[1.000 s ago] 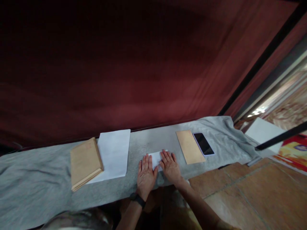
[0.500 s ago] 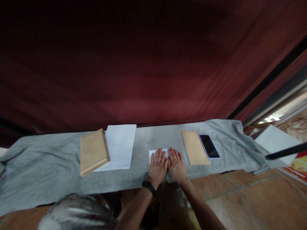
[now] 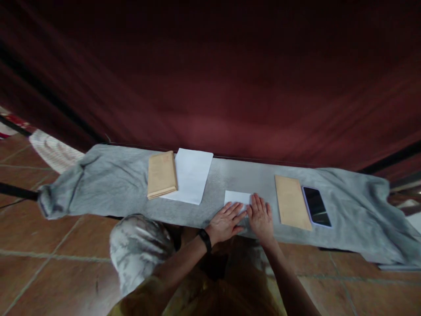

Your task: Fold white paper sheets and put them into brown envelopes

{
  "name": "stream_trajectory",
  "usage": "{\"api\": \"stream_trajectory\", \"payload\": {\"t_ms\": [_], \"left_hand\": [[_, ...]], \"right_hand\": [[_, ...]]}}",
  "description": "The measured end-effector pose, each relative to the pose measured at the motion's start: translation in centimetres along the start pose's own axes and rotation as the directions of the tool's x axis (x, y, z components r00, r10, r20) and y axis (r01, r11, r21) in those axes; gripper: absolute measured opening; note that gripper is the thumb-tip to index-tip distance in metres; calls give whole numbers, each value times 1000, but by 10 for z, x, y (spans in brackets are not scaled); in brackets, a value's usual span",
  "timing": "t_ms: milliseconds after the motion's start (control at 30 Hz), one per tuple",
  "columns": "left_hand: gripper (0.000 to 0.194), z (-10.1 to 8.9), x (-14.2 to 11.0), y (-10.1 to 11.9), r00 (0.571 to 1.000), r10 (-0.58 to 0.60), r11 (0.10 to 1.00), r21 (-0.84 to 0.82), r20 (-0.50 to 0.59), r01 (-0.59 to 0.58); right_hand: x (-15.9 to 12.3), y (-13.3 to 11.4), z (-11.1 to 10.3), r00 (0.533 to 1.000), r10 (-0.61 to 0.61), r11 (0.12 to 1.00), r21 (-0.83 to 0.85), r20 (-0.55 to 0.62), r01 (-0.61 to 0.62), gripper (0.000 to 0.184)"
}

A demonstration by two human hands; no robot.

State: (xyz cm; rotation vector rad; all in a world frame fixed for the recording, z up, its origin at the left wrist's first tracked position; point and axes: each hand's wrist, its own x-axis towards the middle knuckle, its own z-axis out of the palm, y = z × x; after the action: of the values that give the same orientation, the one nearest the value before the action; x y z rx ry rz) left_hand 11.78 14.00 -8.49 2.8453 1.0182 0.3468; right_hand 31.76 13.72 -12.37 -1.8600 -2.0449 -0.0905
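Both hands lie flat, fingers spread, side by side on a small folded white paper (image 3: 237,197) — left hand (image 3: 226,223) and right hand (image 3: 261,217) press its near edge onto the grey cloth (image 3: 112,188). Just right of the right hand lie a tan envelope (image 3: 292,202) and a phone (image 3: 316,206); well left of the left hand — a brown envelope stack (image 3: 161,174) beside a white sheet (image 3: 192,175).

Dark red curtain (image 3: 210,87), terracotta tiled floor (image 3: 49,263)
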Motion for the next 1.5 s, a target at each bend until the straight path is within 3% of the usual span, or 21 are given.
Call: {"api": "stream_trajectory", "payload": {"t_ms": [167, 367, 533, 767, 900, 1233, 1367, 1500], "left_hand": [[61, -1, -2, 1, 1000, -8, 1000, -11, 22, 9], [63, -2, -1, 0, 1000, 17, 999, -28, 24, -17], [66, -5, -2, 2, 1000, 8, 999, -44, 24, -7], [72, 4, -20, 0, 986, -161, 987, 3, -49, 161], [63, 9, -25, -3, 955, -269, 958, 66, -127, 279], [56, 19, 30, -6, 938, -307, 945, 65, -159, 320], [58, 24, 34, -8, 931, -327, 937, 75, -160, 342], [58, 26, 31, -10, 936, -323, 937, 91, -140, 337]], "right_hand": [[-5, -1, -4, 1000, -6, 1000, 14, -16, 6, 55], [-39, -15, -11, 982, -187, 982, 21, 30, 187, 54], [-55, -15, -15, 980, -197, 980, -14, 13, 197, 57], [-56, -14, -16, 988, -151, 987, -50, 25, 152, 59], [-56, -17, -16, 991, -134, 989, -58, 25, 135, 59], [-53, -20, -18, 994, -110, 993, -45, 20, 111, 56], [-50, -21, -20, 997, -71, 997, -3, 33, 71, 52], [-26, -29, -23, 999, -14, 999, 53, 53, 12, 52]]}}
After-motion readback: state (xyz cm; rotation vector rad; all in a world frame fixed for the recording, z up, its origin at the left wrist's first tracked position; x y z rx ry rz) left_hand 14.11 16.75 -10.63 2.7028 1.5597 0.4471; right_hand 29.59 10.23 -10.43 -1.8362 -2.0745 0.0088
